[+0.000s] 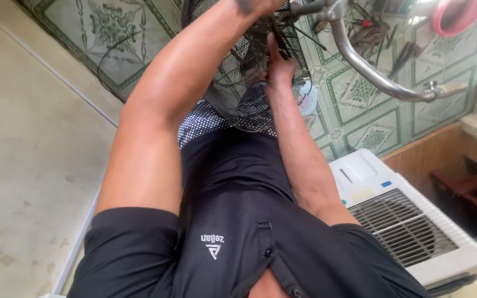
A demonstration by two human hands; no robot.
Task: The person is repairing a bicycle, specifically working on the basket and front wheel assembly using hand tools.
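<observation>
Your right hand (279, 65) reaches up against the black wire mesh basket (244, 83), fingers held straight and close together with the tips pushed into the mesh; they pinch nothing you can see. Your left hand (260, 5) is cut off by the top edge of the frame, so only the wrist and the heel of the hand show, and you cannot tell how its fingers stand or what they hold.

Just right of your right fingertips runs the curved chrome handlebar (371, 72), sweeping away from the basket toward the brake lever end (440, 88). Between the bar and your fingers the gap is narrow. Left of the basket there is more room: open green patterned tiles (100, 33), then a bare concrete strip (23, 138).

The basket's rounded lower edge hangs below your fingers, in front of your dark shirt (238, 221). What lies inside the basket is hard to make out through the mesh; only dark tangled shapes show. A white scrap (307, 102) shows beside its right edge.

Beyond the handlebar, scattered tools (376, 33) lie on the tiles, too small to tell apart, near a pink round rim (459, 16) cut by the frame. Below your right forearm stands a white cooler unit (409, 221) with a grille.
</observation>
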